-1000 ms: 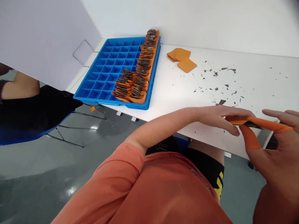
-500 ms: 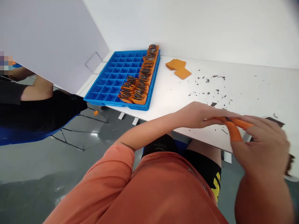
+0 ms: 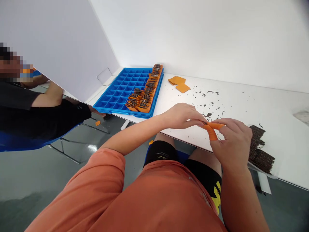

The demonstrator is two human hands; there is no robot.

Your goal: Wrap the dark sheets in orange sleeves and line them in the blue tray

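Observation:
My left hand (image 3: 184,116) and my right hand (image 3: 233,137) meet above the front edge of the white table (image 3: 270,109), fingertips pinched together. Orange coverings wrap the thumb and index finger of my right hand. A small dark piece shows between the fingertips, mostly hidden, and both hands grip it. Dark flakes (image 3: 209,114) lie scattered behind the hands. Beside my right hand, at the right, is a pile of dark brown ridged sheets (image 3: 263,160). Orange square pieces (image 3: 182,88) rest on the table farther back.
A blue divided tray (image 3: 109,94) stands at the left of the table, its right compartments filled with orange and dark bundles (image 3: 145,104). A white partition (image 3: 62,38) rises behind it. Another person (image 3: 43,109) sits at far left. A crumpled pale item (image 3: 303,116) lies far right.
The view has shifted, bringing the brown pile into full sight. My hands appear farther left, with the fingers now drawn into a tighter pinch.

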